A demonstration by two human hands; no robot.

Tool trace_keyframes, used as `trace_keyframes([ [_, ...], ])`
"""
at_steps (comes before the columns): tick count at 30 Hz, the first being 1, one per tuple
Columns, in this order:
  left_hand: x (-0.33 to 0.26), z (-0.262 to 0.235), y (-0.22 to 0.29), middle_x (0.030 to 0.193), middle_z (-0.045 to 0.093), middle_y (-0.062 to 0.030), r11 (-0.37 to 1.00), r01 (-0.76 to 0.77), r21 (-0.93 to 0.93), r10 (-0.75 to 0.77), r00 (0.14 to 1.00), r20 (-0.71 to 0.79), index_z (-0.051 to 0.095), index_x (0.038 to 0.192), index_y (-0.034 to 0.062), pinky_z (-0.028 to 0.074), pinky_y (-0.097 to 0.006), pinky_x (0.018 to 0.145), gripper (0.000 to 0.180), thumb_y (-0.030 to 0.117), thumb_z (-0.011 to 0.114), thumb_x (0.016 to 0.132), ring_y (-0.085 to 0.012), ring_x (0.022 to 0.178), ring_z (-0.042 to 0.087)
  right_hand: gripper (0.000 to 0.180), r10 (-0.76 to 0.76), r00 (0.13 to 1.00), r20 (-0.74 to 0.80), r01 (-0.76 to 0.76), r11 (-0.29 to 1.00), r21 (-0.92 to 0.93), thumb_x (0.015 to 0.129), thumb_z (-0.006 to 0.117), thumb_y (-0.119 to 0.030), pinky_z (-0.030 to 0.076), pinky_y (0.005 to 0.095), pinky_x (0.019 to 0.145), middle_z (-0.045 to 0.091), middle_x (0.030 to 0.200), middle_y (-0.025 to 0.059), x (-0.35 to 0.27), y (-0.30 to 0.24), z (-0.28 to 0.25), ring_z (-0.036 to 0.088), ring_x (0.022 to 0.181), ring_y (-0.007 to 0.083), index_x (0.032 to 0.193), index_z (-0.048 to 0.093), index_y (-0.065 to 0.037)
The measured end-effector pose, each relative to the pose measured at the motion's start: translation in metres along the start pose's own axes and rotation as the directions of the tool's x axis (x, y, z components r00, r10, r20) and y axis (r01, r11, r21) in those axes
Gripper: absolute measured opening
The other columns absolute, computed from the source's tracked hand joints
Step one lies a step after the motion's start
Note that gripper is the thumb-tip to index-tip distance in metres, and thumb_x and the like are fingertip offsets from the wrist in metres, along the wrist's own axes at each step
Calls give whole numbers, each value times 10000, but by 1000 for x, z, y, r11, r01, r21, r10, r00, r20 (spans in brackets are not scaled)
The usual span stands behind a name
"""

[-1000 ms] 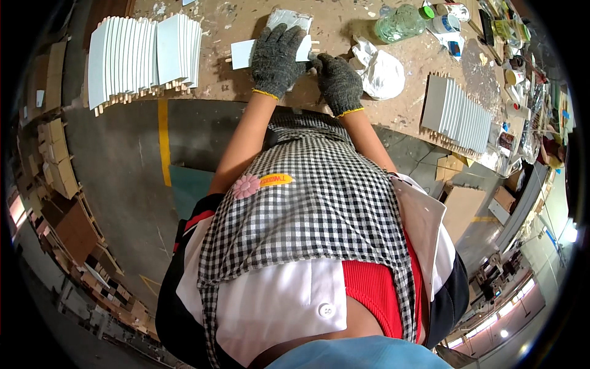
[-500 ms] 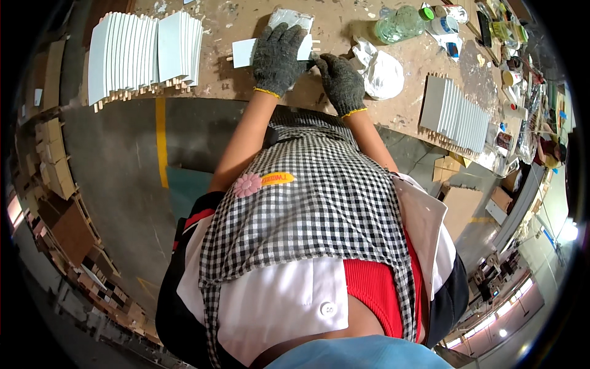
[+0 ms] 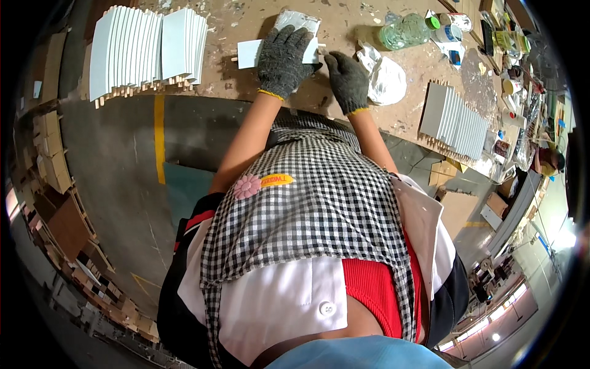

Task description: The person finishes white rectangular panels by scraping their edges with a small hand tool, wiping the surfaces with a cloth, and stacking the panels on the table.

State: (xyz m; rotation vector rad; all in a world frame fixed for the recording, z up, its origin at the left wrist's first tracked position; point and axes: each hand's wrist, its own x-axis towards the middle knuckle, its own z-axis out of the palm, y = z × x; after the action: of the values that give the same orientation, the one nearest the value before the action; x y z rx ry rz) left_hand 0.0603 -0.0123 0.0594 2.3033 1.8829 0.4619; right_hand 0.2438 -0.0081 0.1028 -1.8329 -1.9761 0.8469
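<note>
Pressing my gloved left hand (image 3: 281, 58) flat, fingers spread, on a white tile (image 3: 251, 53) at 12 o'clock on the bench (image 3: 233, 86). Right hand (image 3: 347, 80) rests beside it, fingers loosely curled, holding nothing I can see. Stacked tiles (image 3: 144, 49) stand at 10 o'clock.

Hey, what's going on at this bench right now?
A person in grey knit gloves stands at a paint-spattered workbench. The left hand lies flat on a small white panel, pressing it to the bench, and the right hand rests beside it at the panel's right end. A row of similar white panels stands on edge to the left, and another row to the right. A green plastic bottle and crumpled white plastic lie nearby.
</note>
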Motion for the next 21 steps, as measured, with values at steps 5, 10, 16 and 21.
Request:
trace_keyframes([
  [5, 1, 0, -1, 1501, 546, -78, 1000, -9, 0, 9, 999, -34, 549, 1458, 165, 310, -497, 1218, 775, 440, 829, 790, -295, 1406, 473, 437, 19, 995, 99, -19, 1000, -1, 1039, 514, -451, 534, 455, 908, 724, 1143, 179, -16, 5, -1, 682, 1070, 360, 1241, 714, -119],
  [10, 2, 5, -5, 1488, 549, -69, 997, -36, 64, 37, 999, -14, 539, 1459, 161, 280, -501, 1230, 681, 487, 701, 884, -285, 1406, 453, 404, 21, 986, 168, -2, 994, -113, 1050, 523, -434, 552, 426, 888, 729, 1172, 148, -5, 4, 2, 701, 1054, 332, 1253, 714, -141],
  [16, 3, 1, -1, 1474, 562, -64, 999, -32, 26, 33, 999, -28, 558, 1438, 164, 311, -513, 1208, 679, 437, 748, 847, -296, 1380, 477, 397, 8, 987, 158, 18, 987, -161, 1048, 517, -423, 547, 466, 885, 718, 1147, 182, -3, 1, 1, 687, 1060, 359, 1255, 700, -138],
  [21, 2, 5, -3, 1475, 564, -59, 997, -37, 63, 38, 999, -29, 570, 1430, 170, 317, -517, 1204, 671, 425, 760, 840, -294, 1380, 477, 397, 53, 977, 208, -15, 983, -181, 1040, 515, -413, 538, 490, 904, 709, 1161, 191, -3, -1, 3, 674, 1084, 368, 1272, 681, -137],
])
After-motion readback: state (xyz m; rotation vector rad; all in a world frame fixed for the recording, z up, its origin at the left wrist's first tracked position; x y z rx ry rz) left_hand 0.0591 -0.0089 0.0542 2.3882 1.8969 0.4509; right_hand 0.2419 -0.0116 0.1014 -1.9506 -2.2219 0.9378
